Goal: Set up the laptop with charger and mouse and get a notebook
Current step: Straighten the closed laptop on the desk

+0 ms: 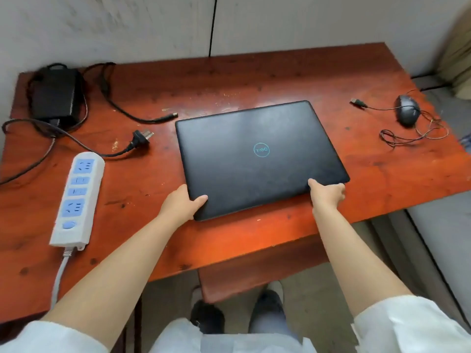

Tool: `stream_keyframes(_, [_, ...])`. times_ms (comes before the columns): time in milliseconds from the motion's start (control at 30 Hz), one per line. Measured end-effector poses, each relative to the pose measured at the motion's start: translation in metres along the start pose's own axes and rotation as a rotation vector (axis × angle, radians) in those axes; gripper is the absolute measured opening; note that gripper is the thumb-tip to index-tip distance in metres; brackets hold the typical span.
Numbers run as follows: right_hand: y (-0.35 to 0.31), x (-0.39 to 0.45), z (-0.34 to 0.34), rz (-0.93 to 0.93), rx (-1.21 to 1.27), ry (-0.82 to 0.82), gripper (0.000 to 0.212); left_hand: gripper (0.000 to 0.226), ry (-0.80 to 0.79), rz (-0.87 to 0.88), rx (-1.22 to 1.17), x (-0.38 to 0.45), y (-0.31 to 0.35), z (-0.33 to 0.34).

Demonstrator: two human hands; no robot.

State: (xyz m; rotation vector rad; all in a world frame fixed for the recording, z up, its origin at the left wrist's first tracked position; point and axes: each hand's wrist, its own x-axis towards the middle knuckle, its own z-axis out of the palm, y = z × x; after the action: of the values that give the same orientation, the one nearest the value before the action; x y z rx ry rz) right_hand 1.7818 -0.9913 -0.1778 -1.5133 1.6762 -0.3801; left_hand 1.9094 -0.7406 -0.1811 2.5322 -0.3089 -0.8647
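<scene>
left hand [183, 202] gripping near-left corner of closed black laptop [257, 156], thumb on lid, right hand [327, 193] gripping its near-right edge, laptop flat mid red worktop [254, 80], charger [54, 96] unplugged far left, power strip [79, 197] left, mouse [407, 110] far right

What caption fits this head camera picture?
Both hands, left and right, grip the closed laptop on the red table.

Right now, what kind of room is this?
Probably a plain home or dorm work corner: a worn red wooden desk against a bare wall, with a closed laptop, a power strip and a wired mouse.
</scene>
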Motion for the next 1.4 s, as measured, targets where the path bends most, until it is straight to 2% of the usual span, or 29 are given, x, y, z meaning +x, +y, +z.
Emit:
stream_keyframes(100, [0.001, -0.003, 0.015, 0.091, 0.143, -0.021, 0.047, 0.051, -0.006, 0.011, 0.01, 0.006, 0.001, 0.001])
stream_keyframes(267, [-0.002, 0.002, 0.023, 0.047, 0.038, 0.043, 0.062, 0.069, 0.06, -0.009, 0.193, 0.016, 0.005, 0.006])
stream_keyframes(467, [-0.003, 0.012, 0.021, -0.022, -0.027, 0.034, 0.065, 0.073, 0.122, -0.011, 0.126, 0.018, 0.009, 0.011])
stream_keyframes(833, [-0.012, 0.027, 0.022, 0.012, 0.016, 0.024, 0.057, 0.053, 0.133, 0.011, -0.077, 0.025, 0.022, 0.008])
stream_keyframes(1067, [-0.015, 0.023, 0.026, 0.034, 0.113, -0.047, 0.05, 0.048, 0.166, 0.055, -0.154, 0.038, 0.021, 0.004])
stream_keyframes(1233, [-0.014, 0.025, 0.028, 0.03, 0.147, -0.09, 0.07, 0.05, 0.159, 0.065, -0.121, 0.042, 0.019, 0.006])
stream_keyframes(1400, [-0.013, 0.031, 0.023, 0.002, 0.174, -0.097, 0.072, 0.047, 0.151, 0.056, -0.133, 0.043, 0.019, 0.011])
